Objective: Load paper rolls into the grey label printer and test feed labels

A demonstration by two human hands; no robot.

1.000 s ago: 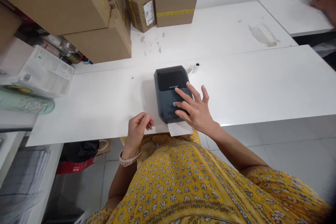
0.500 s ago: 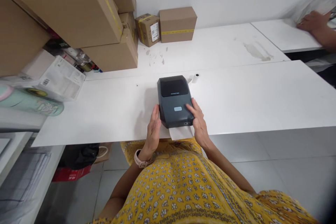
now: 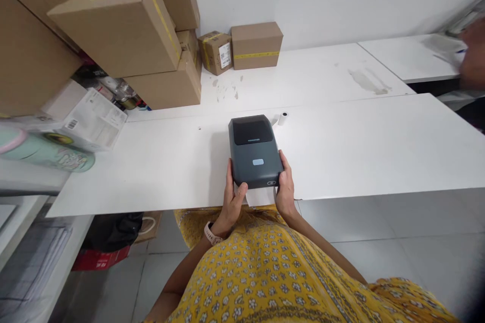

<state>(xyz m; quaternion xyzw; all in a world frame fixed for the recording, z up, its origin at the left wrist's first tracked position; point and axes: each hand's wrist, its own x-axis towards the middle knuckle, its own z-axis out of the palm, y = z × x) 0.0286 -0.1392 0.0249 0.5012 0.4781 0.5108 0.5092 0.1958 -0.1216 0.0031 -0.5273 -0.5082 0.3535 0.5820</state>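
A dark grey label printer [image 3: 254, 151] sits near the front edge of the white table [image 3: 379, 146]. My left hand [image 3: 231, 199] grips its left front corner, thumb across the white label [image 3: 259, 196] that sticks out of the printer's front slot. My right hand [image 3: 286, 186] clasps the right front corner, fingers along the printer's side. Both hands press against the printer from either side. A small white paper roll [image 3: 282, 118] lies just behind the printer to the right.
Stacked cardboard boxes [image 3: 125, 30] fill the back left, two small boxes [image 3: 242, 46] stand against the wall. A white printed carton [image 3: 91, 121] and a green bottle [image 3: 45, 149] lie at the left. Another person's blurred hand [image 3: 472, 55] is at a far-right table.
My right hand left the printer's top and moved to its right front corner. My left hand rose from the table edge to grip the left front corner. The view tilted up slightly.
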